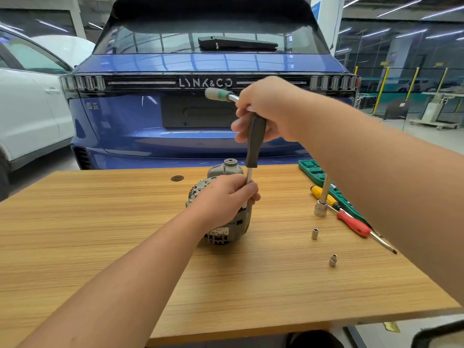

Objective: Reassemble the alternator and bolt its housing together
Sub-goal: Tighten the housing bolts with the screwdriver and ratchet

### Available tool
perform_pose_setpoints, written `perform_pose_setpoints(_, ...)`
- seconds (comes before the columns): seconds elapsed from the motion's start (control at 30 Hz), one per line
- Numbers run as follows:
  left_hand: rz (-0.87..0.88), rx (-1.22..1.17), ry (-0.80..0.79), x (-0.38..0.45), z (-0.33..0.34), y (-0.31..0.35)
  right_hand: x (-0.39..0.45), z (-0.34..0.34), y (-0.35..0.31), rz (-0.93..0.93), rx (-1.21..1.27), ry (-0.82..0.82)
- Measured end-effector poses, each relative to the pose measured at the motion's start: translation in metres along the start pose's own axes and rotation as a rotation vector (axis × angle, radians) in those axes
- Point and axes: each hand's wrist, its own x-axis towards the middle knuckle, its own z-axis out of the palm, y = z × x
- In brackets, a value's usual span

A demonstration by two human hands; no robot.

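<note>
A grey alternator (226, 232) lies on the wooden table (100, 234), its pulley end pointing away from me. My left hand (223, 199) rests on top of it and grips the thin steel shaft of a T-handle wrench. That wrench (255, 141) stands nearly upright over the alternator's right side, with a dark grey sleeve on its stem. My right hand (263, 109) holds the crossbar at the top, whose grey-green tip (216, 94) sticks out to the left. The wrench's lower end is hidden behind my left hand.
To the right lie a socket on an extension bar (322, 204), two loose small sockets (315, 233) (332, 260), a red screwdriver (354, 224), a yellow one (324, 195) and a green socket tray (313, 170). A blue car (200, 121) stands right behind the table.
</note>
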Motion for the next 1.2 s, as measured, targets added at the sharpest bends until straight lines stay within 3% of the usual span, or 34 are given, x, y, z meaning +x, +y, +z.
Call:
perform_pose_setpoints(0.13, 0.015, -0.006, 0.014, 0.001, 0.000, -0.002, 0.003, 0.004, 0.028, 0.049, 0.790, -0.111)
perform_pose_setpoints(0.23, 0.008, -0.004, 0.014, 0.001, 0.000, -0.002, 0.005, 0.022, 0.044, -0.144, 0.957, -0.014)
perform_pose_setpoints(0.3, -0.003, -0.001, 0.017, 0.002, 0.000, -0.001, 0.003, 0.029, 0.052, -0.448, 0.631, 0.228)
perform_pose_setpoints(0.37, 0.000, -0.002, 0.011, 0.002, 0.000, 0.000, 0.005, 0.027, 0.061, -0.833, -0.021, 0.487)
perform_pose_setpoints(0.4, 0.007, -0.008, 0.005, 0.002, -0.001, 0.000, 0.006, 0.026, 0.064, -0.980, -0.294, 0.549)
perform_pose_setpoints(0.47, 0.018, -0.033, -0.008, 0.001, -0.002, 0.000, 0.006, 0.024, 0.064, -1.085, -0.582, 0.570)
perform_pose_setpoints(0.57, 0.015, -0.067, -0.007, 0.001, -0.003, 0.001, 0.004, 0.023, 0.058, -1.029, -0.688, 0.527)
perform_pose_setpoints(0.97, -0.018, -0.057, 0.006, 0.001, -0.005, 0.003, -0.005, 0.018, 0.048, -0.921, -0.713, 0.420)
perform_pose_setpoints(1.1, -0.044, -0.066, 0.001, 0.001, -0.005, 0.001, -0.004, 0.016, 0.016, -0.590, -0.946, 0.371)
perform_pose_setpoints(1.13, -0.047, -0.062, -0.002, 0.001, -0.005, 0.000, -0.003, 0.013, 0.006, -0.476, -0.895, 0.323)
perform_pose_setpoints(1.2, -0.046, -0.061, -0.008, 0.001, -0.006, -0.001, -0.004, 0.005, -0.007, -0.261, -0.501, 0.094)
